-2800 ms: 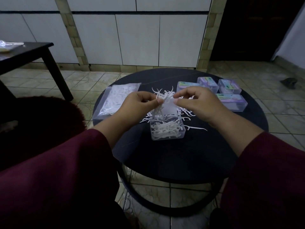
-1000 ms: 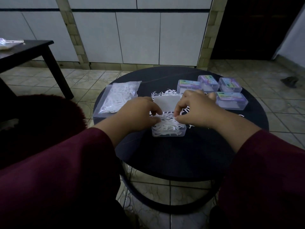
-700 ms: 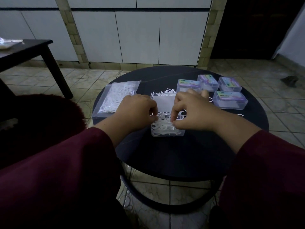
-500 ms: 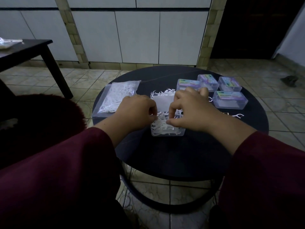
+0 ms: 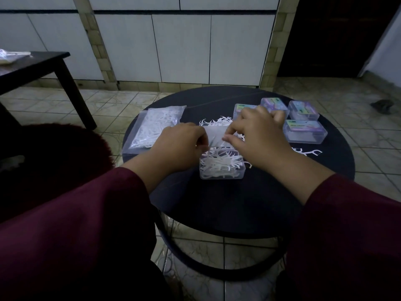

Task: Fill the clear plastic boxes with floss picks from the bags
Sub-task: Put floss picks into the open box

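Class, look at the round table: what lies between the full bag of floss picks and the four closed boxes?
In the head view, loose floss picks and the open box's raised lid lie between the bag and closed boxes.

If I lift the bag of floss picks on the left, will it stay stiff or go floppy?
Probably floppy: the bag is thin clear plastic lying flat on the round table, holding loose picks. They would likely slide to the low end. It looks light and perhaps slippery, being smooth film.

Open box (image 5: 221,169) at surface (image 5: 227,205) centre; bag (image 5: 155,127) at 10 o'clock; four closed boxes (image 5: 304,131) at 2 o'clock.
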